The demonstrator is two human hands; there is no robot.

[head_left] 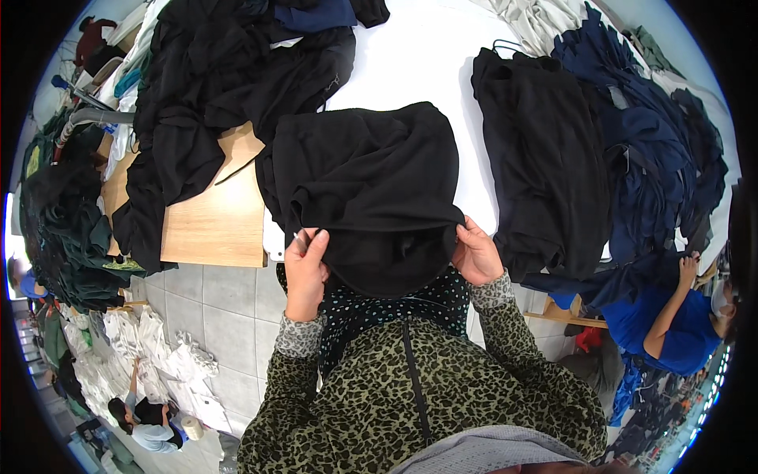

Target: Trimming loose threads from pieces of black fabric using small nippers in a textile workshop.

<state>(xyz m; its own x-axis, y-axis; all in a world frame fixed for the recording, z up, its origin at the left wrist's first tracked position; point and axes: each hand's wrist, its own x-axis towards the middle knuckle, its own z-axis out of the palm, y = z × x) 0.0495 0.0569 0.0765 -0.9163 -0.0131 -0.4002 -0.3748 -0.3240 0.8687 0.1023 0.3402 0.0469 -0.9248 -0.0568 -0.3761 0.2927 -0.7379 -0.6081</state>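
Observation:
A black garment (pixel 371 170) lies in front of me, its near edge raised off the white table. That edge gapes into a wide opening with dark cloth inside, hanging toward my lap. At the opening's left corner my left hand (pixel 306 272) is closed on the edge between thumb and fingers. A small pale tip shows by those fingers, too small to name. My right hand (pixel 478 254) pinches the opposite corner, pulling the edge fairly straight between the two hands. Folds hide the garment's exact kind.
Black clothes (pixel 197 79) are heaped at the far left, partly over a wooden board (pixel 213 213). To the right lie a stack of black garments (pixel 545 166) and a navy pile (pixel 647 150). A person in blue (pixel 671 324) works at the right; another person (pixel 154 430) is among white cloth, lower left.

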